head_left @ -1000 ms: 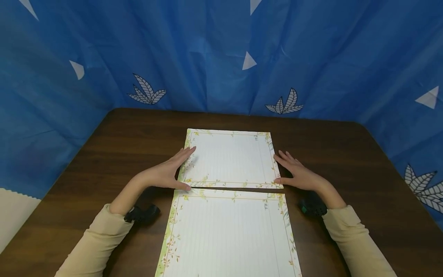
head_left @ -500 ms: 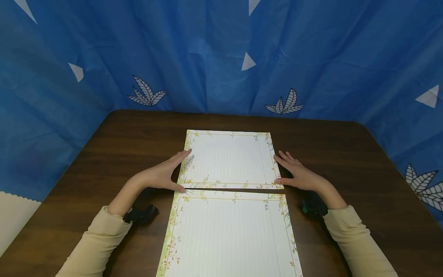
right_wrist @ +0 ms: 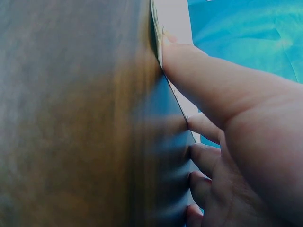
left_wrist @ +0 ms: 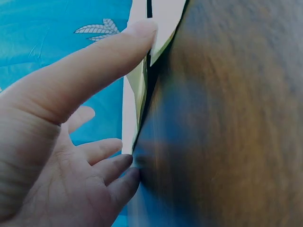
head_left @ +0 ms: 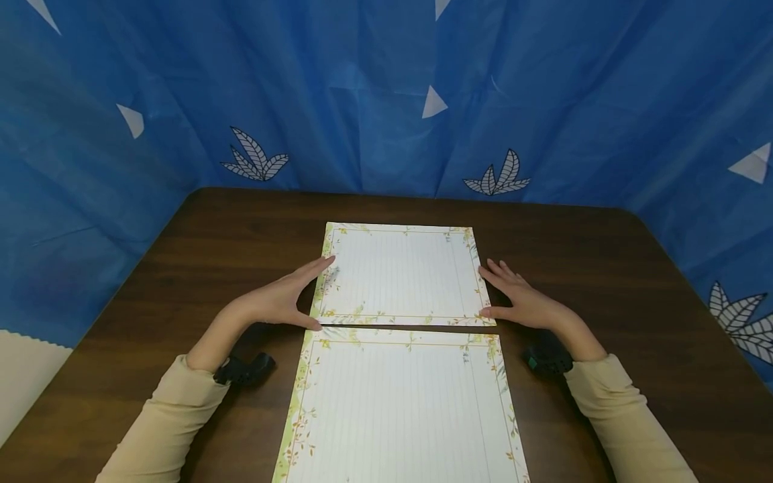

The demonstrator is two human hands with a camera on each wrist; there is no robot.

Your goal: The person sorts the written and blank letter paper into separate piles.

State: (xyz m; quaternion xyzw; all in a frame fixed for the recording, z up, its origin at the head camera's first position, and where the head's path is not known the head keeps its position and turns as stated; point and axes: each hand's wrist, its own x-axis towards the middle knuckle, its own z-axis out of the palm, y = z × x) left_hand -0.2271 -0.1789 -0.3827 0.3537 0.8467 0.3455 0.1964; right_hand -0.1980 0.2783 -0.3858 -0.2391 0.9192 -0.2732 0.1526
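Note:
Two pieces of lined writing paper with a flowered border lie on the dark wooden table, one behind the other. Along the left edge of the far paper (head_left: 401, 275) is my left hand (head_left: 280, 295), thumb and fingers spread and fairly straight. Its thumb tip is at the near left corner, by the narrow gap to the near paper (head_left: 398, 409). On the other side my right hand (head_left: 525, 302) rests its spread fingers and thumb along the far paper's right edge. The right wrist view shows layered edges of the paper (right_wrist: 157, 33) beside the thumb.
The brown table (head_left: 604, 282) extends around both papers. A blue curtain (head_left: 386, 134) with leaf and triangle prints hangs behind it and at both sides. Dark wrist devices sit under both wrists, the left one (head_left: 246, 370) close to the tabletop.
My left hand has shifted slightly left, so its fingers and thumb overlap the papers less. The right hand and both papers stay almost where they were.

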